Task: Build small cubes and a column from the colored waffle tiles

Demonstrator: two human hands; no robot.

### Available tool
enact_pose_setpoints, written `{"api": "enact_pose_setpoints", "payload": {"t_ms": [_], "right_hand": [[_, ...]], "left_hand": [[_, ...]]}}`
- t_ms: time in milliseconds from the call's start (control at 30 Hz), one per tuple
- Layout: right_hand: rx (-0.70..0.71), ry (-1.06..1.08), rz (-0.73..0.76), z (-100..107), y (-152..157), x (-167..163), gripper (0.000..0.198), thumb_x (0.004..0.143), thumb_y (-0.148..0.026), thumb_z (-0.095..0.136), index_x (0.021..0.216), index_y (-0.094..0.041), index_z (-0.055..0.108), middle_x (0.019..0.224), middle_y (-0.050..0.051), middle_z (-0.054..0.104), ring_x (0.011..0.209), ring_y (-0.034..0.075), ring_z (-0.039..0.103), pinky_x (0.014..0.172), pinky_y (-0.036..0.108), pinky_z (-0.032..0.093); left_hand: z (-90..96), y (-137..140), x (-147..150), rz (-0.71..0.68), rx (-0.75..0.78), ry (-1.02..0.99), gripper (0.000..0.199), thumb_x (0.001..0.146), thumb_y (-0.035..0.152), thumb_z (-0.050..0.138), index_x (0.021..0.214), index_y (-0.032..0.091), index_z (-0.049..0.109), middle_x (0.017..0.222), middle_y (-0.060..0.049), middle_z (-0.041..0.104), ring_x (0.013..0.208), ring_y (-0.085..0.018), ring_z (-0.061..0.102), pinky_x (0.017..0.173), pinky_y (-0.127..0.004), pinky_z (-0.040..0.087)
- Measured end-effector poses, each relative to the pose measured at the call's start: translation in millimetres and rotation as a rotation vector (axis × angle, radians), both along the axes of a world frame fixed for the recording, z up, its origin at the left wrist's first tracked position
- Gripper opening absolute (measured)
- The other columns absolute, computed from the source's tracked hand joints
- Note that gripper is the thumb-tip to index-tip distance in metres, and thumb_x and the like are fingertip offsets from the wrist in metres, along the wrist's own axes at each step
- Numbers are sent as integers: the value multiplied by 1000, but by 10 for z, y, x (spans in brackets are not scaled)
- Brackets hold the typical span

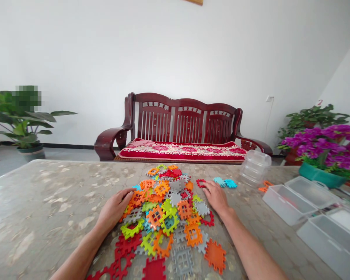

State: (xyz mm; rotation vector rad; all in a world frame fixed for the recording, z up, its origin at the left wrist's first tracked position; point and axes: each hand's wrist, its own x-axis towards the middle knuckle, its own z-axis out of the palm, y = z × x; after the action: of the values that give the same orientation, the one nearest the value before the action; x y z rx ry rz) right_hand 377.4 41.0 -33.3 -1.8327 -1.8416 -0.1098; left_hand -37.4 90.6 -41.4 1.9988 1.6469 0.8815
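A heap of interlocking plastic puzzle tiles (169,212) in red, orange, lime green, grey and blue spreads over the middle of the table. My left hand (115,206) rests against the heap's left side, its fingers stretched along the tiles and partly hidden. On the other side, my right hand (216,197) lies palm down with fingers extended. Its fingertips reach the edge of a red frame-shaped tile (200,183); whether they grip it is not clear. Just beyond that hand lie two blue tiles (230,183), apart from the heap.
Clear plastic boxes (290,202) stand open at the right, with a stacked clear container (255,167) and orange tiles (266,186) nearby. Purple flowers (326,146) fill a teal pot (321,175). Behind the patterned table (55,217) is a wooden bench (189,120).
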Motion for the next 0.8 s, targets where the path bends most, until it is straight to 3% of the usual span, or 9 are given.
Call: {"api": "enact_pose_setpoints", "payload": {"t_ms": [267, 500, 800], "right_hand": [[71, 219, 113, -7, 10, -91, 29, 88, -25, 52, 108, -25, 73, 116, 7, 70, 107, 22, 64, 97, 39, 49], [23, -63, 260, 111, 124, -206, 39, 82, -7, 56, 110, -28, 73, 124, 4, 66, 115, 21, 60, 99, 37, 47], [29, -195, 359, 107, 268, -275, 28, 90, -13, 52, 98, -27, 75, 120, 4, 68, 110, 21, 62, 98, 36, 47]], "left_hand": [[57, -28, 26, 15, -4, 3, 51, 85, 55, 39, 110, 25, 71, 117, -5, 73, 110, -25, 65, 99, -32, 46], [66, -33, 27, 7, -19, 14, 52, 87, 54, 36, 112, 24, 70, 118, -5, 72, 112, -25, 64, 100, -33, 45], [77, -53, 28, 7, -27, -2, 51, 86, 54, 38, 112, 23, 70, 118, -5, 72, 112, -25, 64, 101, -34, 45]]}}
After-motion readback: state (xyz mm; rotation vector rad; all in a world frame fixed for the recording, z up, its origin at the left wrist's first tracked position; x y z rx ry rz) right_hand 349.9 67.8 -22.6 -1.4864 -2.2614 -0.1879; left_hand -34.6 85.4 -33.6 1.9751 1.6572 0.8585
